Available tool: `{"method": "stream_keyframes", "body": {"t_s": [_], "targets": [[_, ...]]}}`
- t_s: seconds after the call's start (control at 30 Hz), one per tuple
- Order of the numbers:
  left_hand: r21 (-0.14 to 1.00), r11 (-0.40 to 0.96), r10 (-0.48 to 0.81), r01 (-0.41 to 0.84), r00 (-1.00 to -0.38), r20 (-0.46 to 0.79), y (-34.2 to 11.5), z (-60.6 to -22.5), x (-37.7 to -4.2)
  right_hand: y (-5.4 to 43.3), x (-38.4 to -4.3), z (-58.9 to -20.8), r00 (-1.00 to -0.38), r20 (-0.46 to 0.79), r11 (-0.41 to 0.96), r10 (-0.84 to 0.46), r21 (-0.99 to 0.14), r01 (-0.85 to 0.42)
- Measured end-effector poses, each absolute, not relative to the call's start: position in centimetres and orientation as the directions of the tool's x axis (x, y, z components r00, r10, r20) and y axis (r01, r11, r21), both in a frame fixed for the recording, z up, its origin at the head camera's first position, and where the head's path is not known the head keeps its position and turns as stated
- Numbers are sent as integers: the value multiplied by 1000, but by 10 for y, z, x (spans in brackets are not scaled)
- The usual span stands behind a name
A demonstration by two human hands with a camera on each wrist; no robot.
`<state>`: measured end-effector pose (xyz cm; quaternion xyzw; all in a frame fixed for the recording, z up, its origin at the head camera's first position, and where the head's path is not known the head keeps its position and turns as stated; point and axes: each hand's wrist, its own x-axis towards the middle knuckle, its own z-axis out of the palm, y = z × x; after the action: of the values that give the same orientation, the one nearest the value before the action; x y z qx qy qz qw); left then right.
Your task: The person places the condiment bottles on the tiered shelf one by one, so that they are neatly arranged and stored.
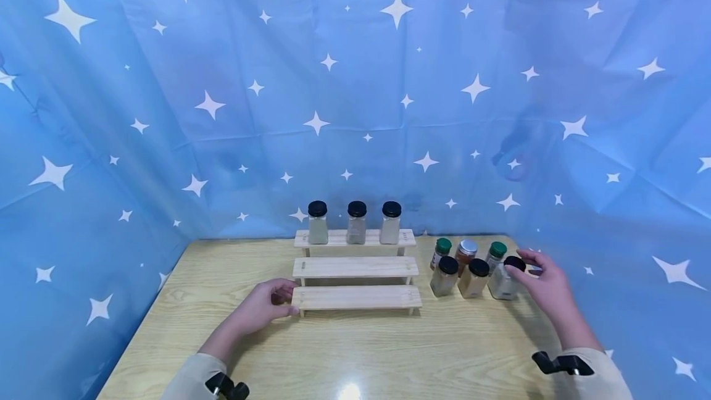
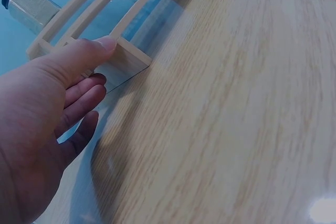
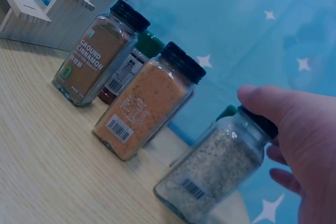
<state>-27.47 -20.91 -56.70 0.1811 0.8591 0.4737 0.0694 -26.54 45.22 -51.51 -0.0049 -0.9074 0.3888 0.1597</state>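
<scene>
A three-step wooden spice rack (image 1: 355,297) stands on the table. At its left end, my left hand (image 1: 261,308) holds the lowest step; the left wrist view shows the thumb (image 2: 97,51) on the step's end and the fingers curled beside it. Far to the right, my right hand (image 1: 547,283) grips the black cap of a glass spice jar (image 3: 210,169) with pale speckled contents. The thumb (image 3: 257,98) lies on the near side of the cap, and the other fingers are partly hidden behind it. This jar looks upright, its base at the table.
Three black-capped jars (image 1: 357,224) stand on the rack's top step. Beside the gripped jar are a ground cinnamon jar (image 3: 94,59) and an orange-filled jar (image 3: 144,106). Behind them stand two green-capped jars (image 1: 442,249) and a silver-capped jar (image 1: 466,252). A blue starry curtain (image 1: 355,79) borders the table.
</scene>
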Motion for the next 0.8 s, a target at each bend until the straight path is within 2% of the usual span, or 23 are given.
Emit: {"method": "stream_keyframes", "body": {"t_s": [0.43,0.8], "targets": [[848,467,381,251,-922,63,-210,-568,-275,451,-263,-528,-968,193,629,162,-776,-49],[843,479,373,246,-926,59,-210,-569,-274,449,-263,-533,-962,209,593,178,-803,-64]]}}
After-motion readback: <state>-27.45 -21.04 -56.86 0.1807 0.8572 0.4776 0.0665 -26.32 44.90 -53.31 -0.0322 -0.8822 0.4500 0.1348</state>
